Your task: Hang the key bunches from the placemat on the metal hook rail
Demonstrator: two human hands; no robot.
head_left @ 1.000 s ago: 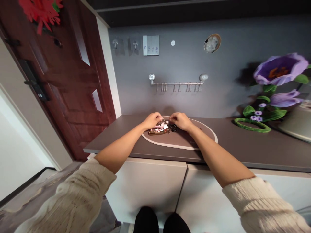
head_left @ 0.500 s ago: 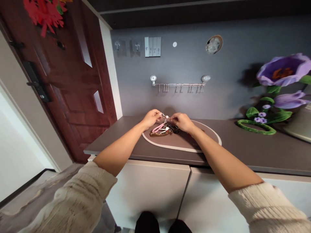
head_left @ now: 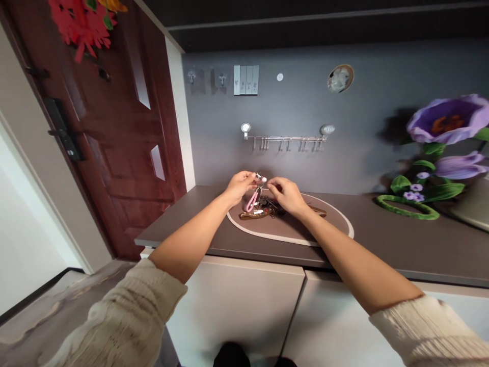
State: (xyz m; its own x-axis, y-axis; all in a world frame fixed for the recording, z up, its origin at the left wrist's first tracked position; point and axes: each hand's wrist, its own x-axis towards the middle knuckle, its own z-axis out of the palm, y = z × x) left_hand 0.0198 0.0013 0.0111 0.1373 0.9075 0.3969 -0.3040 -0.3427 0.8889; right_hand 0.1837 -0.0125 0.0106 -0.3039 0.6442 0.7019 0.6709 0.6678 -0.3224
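Note:
My left hand (head_left: 240, 186) pinches the top of a beaded keychain with a pink strap loop (head_left: 251, 202) hanging below it. A white bead (head_left: 264, 180) shows between my two hands. My right hand (head_left: 286, 192) is closed, its thumb and fingertips together just right of the bead; whatever they hold is too small to make out. Below the hands, a brown strap-like piece (head_left: 252, 215) and several dark and metallic trinkets lie in a small heap on the oval brown mat with a pale rim (head_left: 282, 238). Part of the heap is behind my right hand.
A clear rail with several small hooks (head_left: 286, 138) is fixed to the grey back wall. Purple fabric flowers (head_left: 445, 122) and a green ring (head_left: 407, 207) stand on the counter (head_left: 367, 234) at right. A dark red door (head_left: 126, 153) is at left.
The pink strap loop now hangs more upright under my left hand. My right fingertips have drawn slightly back from the beads. The view has shifted a little.

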